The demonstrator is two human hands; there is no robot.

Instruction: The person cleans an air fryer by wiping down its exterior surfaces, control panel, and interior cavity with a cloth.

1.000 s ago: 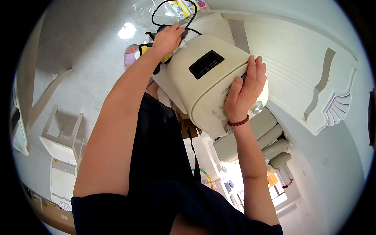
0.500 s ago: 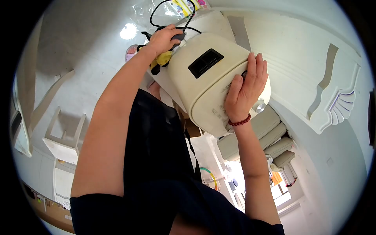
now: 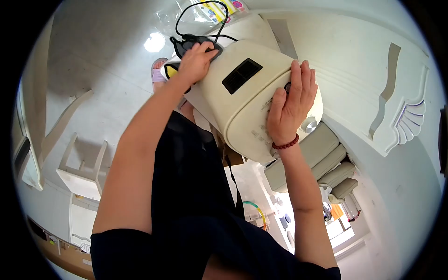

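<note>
The cream appliance (image 3: 254, 109) sits on a white surface (image 3: 259, 30), its rounded body slanting across the view. It has a black slotted rectangle (image 3: 241, 76), faint printing and a silver knob (image 3: 309, 124). Just beside it lies a dark gray item (image 3: 214, 49), partly covered, its kind unclear. A thin black cord (image 3: 227, 14) curves in a loop nearby.

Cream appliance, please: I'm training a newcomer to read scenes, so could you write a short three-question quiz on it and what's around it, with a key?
1. The black panel on the appliance is: (a) round, (b) oblong, (c) star-shaped?
2. True or false: the red bracelet is on the wrist of the right hand.
3. Fill in: just beyond the left hand is a loop of black ____.

Key: 1 b; 2 true; 3 cord.
</note>
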